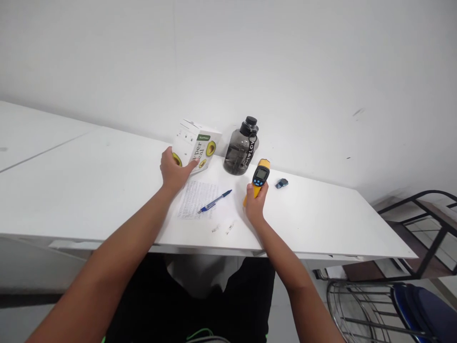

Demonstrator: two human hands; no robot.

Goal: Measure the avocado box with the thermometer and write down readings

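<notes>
My left hand [175,170] grips a white carton [187,140] with avocado pictures and a green label, its thumb across the front face. The carton is near the wall, at the back of the desk. In my right hand [255,204] is a yellow and black infrared thermometer [261,175], held by its handle with the small screen and blue buttons facing me. A blue pen [215,201] lies on a sheet of handwritten paper [191,193] between my forearms. Behind them stands a dark see-through water jug [238,151] with a black cap.
A small dark blue object [282,183], too small to name, lies right of the thermometer on the white desk [321,219]. The wall [303,85] borders the desk's back edge. At the right are a dark metal frame [424,228] and stacked blue stools [421,309].
</notes>
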